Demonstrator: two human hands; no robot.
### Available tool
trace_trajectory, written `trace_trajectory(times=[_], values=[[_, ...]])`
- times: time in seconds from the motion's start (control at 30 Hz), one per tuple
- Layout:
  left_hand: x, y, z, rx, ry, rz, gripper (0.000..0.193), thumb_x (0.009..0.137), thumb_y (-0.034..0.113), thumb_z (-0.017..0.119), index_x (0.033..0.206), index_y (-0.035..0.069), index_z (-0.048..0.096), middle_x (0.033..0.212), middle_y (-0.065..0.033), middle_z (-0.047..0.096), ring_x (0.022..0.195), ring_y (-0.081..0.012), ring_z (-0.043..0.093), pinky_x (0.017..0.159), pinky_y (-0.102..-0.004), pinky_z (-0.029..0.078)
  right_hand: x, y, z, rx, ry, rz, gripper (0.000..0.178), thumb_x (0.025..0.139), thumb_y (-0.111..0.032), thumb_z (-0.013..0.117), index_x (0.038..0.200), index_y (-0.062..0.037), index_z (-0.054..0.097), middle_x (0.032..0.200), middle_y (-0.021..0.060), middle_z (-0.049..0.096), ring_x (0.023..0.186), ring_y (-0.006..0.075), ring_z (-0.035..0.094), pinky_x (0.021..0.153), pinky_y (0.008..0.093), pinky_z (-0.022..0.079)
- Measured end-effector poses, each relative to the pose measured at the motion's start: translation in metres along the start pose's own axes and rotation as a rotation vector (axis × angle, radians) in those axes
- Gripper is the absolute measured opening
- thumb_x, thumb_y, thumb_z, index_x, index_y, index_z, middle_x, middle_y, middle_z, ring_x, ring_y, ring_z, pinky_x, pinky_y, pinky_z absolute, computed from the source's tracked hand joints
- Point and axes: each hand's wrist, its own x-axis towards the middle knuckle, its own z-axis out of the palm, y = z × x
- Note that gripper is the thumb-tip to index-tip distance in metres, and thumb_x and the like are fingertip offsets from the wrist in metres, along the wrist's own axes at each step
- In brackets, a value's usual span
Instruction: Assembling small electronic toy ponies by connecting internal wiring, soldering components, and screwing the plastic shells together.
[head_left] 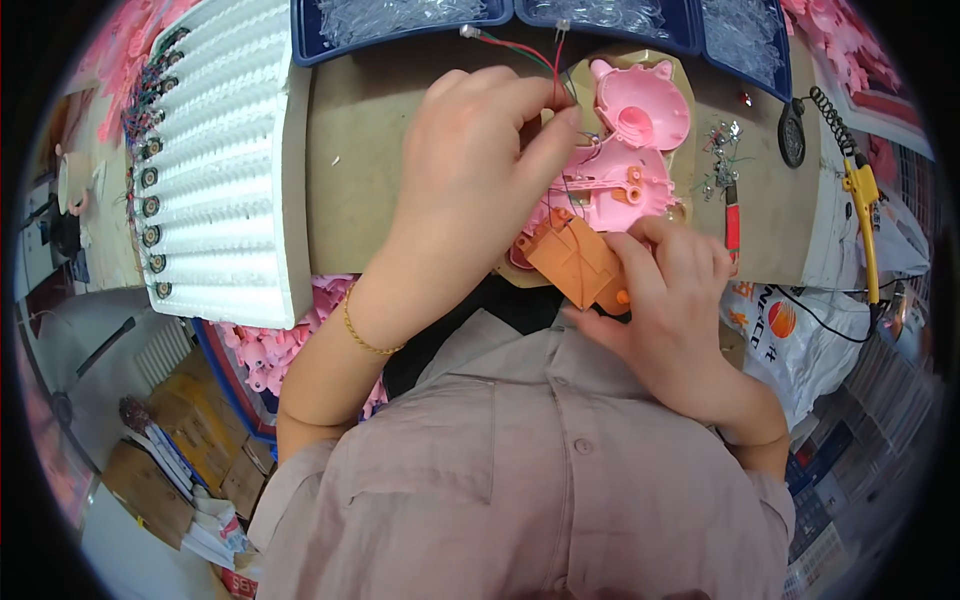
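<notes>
My left hand (480, 150) is closed, thumb and forefinger pinching thin red, green and dark wires (540, 60). Two small clear bulbs (468, 32) tip the wires above the fingers. In my right hand (675, 300) is an orange plastic box (578, 262), gripped by its right end and slightly tilted; dark wires cross its face. Just beyond the box lies a pink animal-shaped toy shell (645, 105), hollow side up, in a tan holder (683, 75). An orange part sits inside the shell. The left hand partly covers the shell's left side.
Blue trays (420, 35) of clear plastic pieces line the far edge. A white ribbed rack (225, 150) with wired round parts stands left. To the right lie small metal bits (722, 150), a red-handled tool (732, 230) and a yellow tool (862, 215) on a coiled cord. Pink parts (265, 350) fill a bin below left.
</notes>
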Motion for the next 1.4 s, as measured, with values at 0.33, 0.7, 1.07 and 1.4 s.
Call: trace_trajectory(times=[0.33,0.7,1.07,1.4], values=[[-0.018,-0.005,-0.013,-0.601,-0.015,-0.384,0.025,0.089,0.009,0.059,0.111,-0.003,0.06,0.096,-0.0106,0.069,0.089,-0.0103,0.061,0.077,-0.0242,0.046,0.037,0.048,0.004,0.385,0.054,-0.258,0.063,0.061,0.005,0.069,0.122,-0.003,0.056,0.126,0.0159,0.05,0.112,0.0299,0.055,0.088,0.0353,0.049],[-0.089,-0.018,-0.014,0.363,-0.044,0.367,0.046,0.073,0.012,0.07,0.118,0.009,0.063,0.12,-0.0055,0.062,0.107,-0.0212,0.06,0.085,-0.0315,0.046,0.059,0.048,-0.018,0.308,-0.103,-0.248,0.062,0.06,-0.002,0.074,0.12,-0.0032,0.058,0.12,0.0129,0.054,0.107,0.0308,0.056,0.089,0.038,0.048],[-0.061,-0.008,-0.036,0.282,-0.151,0.288,0.04,0.074,0.012,0.071,0.113,0.01,0.065,0.116,-0.0036,0.063,0.1,-0.0226,0.056,0.088,-0.0335,0.041,0.04,0.057,-0.011,0.598,0.053,-0.061,0.051,0.067,-0.018,0.077,0.114,-0.0041,0.062,0.105,0.011,0.058,0.098,0.0287,0.056,0.084,0.0358,0.045],[-0.032,0.019,-0.003,0.446,-0.232,0.433,0.034,0.079,0.026,0.066,0.107,0.007,0.067,0.113,-0.0016,0.063,0.106,-0.018,0.054,0.084,-0.0329,0.042,0.029,0.066,-0.003,-0.068,0.286,-0.286,0.046,0.065,-0.03,0.073,0.101,-0.0025,0.065,0.082,0.0052,0.055,0.075,0.0234,0.054,0.073,0.0371,0.04]])
